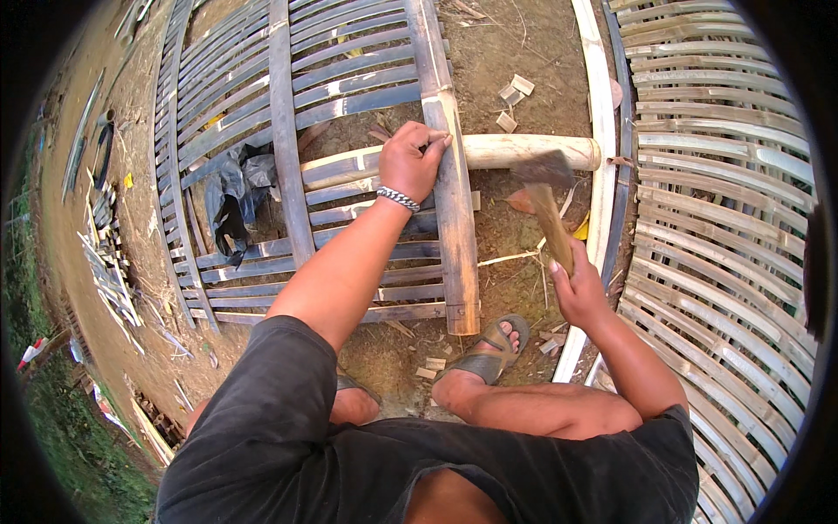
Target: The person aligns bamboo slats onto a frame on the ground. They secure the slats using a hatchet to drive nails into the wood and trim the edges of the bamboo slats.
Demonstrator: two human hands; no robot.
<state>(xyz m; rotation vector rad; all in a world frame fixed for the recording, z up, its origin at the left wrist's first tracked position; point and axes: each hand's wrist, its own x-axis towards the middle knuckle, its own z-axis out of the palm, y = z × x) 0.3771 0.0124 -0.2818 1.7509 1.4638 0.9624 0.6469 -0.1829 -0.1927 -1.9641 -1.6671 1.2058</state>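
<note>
My left hand [408, 163], with a braided bracelet at its wrist, is closed at the left edge of an upright-running bamboo rail [456, 227]. Its thumb and forefinger pinch together on the rail, over something too small to make out. A wooden-handled hatchet [553, 223] is gripped low on its handle by my right hand [577, 285]. The hatchet's dark, blurred head [543, 169] is raised to the right of the rail, over a thick pale bamboo pole [506, 151]. That pole passes under the rail and carries on leftward beneath my left hand.
The rail belongs to a slatted bamboo panel [284, 113] on the left, with a crumpled black plastic sheet [236, 192] on it. Another slatted panel [707, 192] stands at the right behind a pale strip [598, 175]. Small wood offcuts [515, 92] lie on the dirt.
</note>
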